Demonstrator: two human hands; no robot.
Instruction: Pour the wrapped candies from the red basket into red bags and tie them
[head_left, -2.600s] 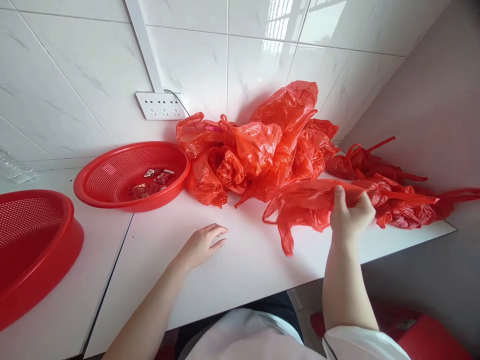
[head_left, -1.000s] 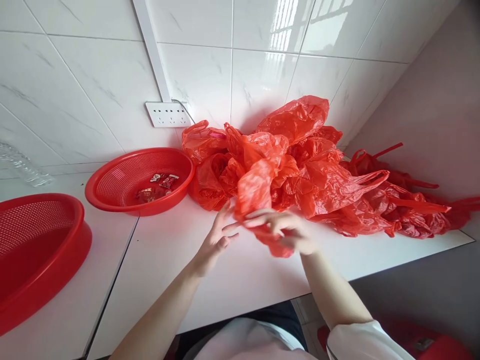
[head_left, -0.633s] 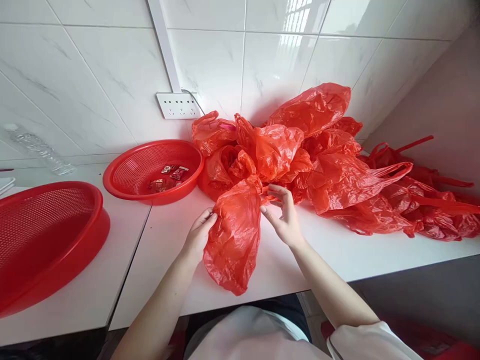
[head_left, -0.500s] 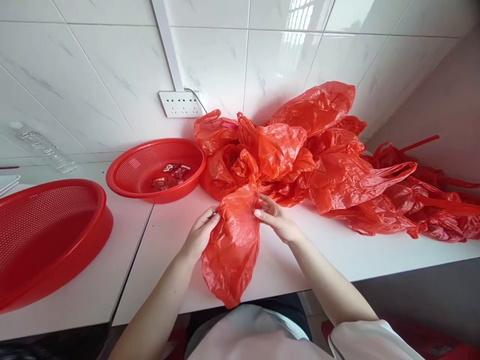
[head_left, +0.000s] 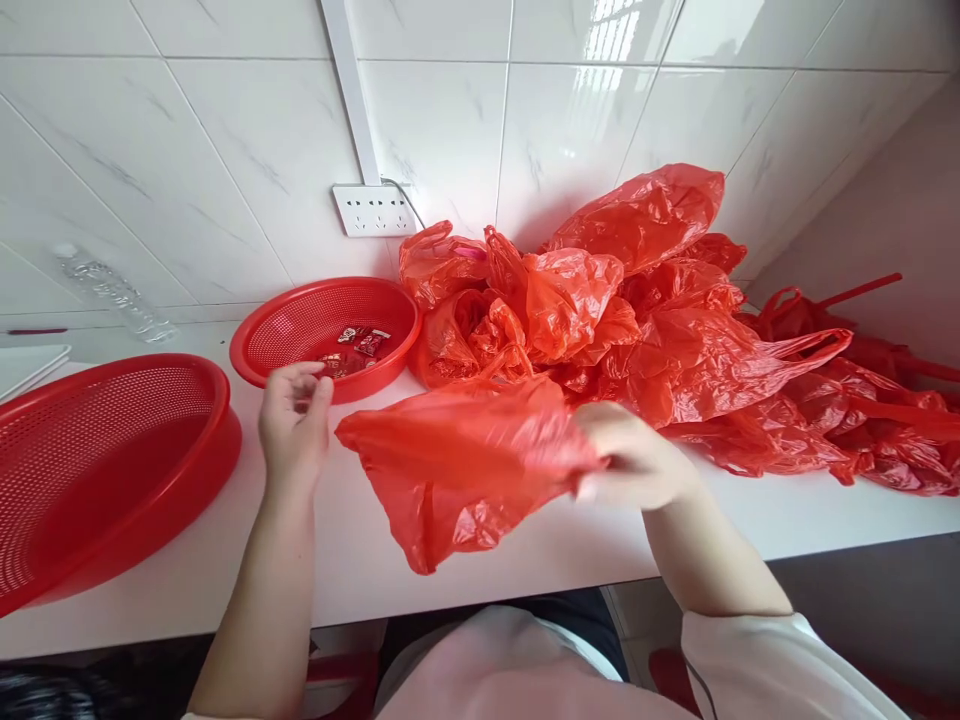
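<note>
A thin red plastic bag [head_left: 465, 470] is spread sideways above the white table, its right end gripped by my right hand [head_left: 630, 455], which is blurred by motion. Just in front of the nearer rim of a red perforated basket [head_left: 259, 330], my left hand [head_left: 296, 415] is raised with its fingers curled apart and nothing visible in them. Several small dark wrapped packets [head_left: 366, 343] lie inside that basket. Behind the held bag, a big heap of crumpled red bags [head_left: 675, 350] reaches to the right.
Another, larger red basket [head_left: 217, 430] stands at the left. A clear plastic bottle [head_left: 120, 295] leans at the tiled wall, near a white tray [head_left: 34, 368]. A socket strip [head_left: 373, 211] is on the wall. The table's front edge runs close to my body.
My left hand has let go of the bag and moved left toward the basket. My right hand has moved right, pulling the bag from hanging upright to stretched sideways.
</note>
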